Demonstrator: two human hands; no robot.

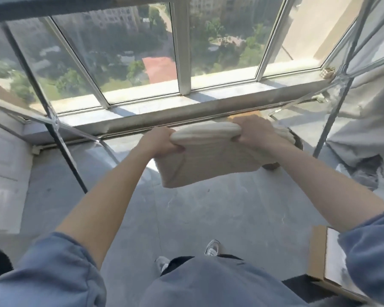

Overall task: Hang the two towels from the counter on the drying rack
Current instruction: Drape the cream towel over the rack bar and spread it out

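Note:
A cream towel [205,160] hangs folded over a thin horizontal bar of the metal drying rack [60,138], in front of the window. My left hand [162,141] grips the towel's top fold at its left end. My right hand [253,131] grips the top fold at its right end. The towel's lower edge hangs free above the grey floor. More bunched cream fabric [284,135] shows just right of my right hand; whether it is a second towel I cannot tell.
Slanted rack legs [333,111] stand left and right of me. A large grey cloth [368,120] hangs on the right. A cardboard box [324,258] sits at the lower right, a white cabinet [5,173] at the left. The window sill [186,111] runs behind the rack.

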